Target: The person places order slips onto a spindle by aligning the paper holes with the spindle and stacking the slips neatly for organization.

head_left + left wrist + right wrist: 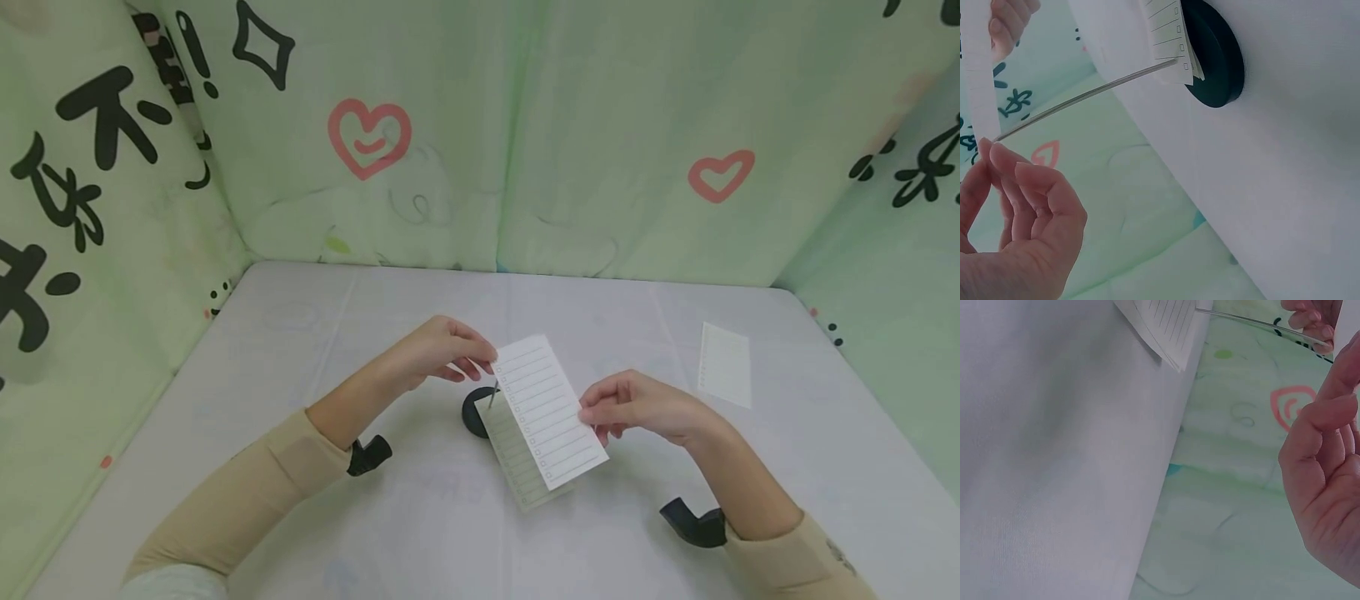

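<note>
One spike on one base holds at least two cards, one loose card lies apart, and one lined sheet is above, left hand pinching its top-left corner, right hand its right edge.

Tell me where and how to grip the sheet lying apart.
Probably pinch the sheet at its near left corner, coming from the left: it seems to lie flat, so only edges offer purchase, and that corner is closest to the right hand.

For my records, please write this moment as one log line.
left hand: pinches lined card at top of rod; right hand: holds same card; lower cards: on rod; loose card: on table
</note>
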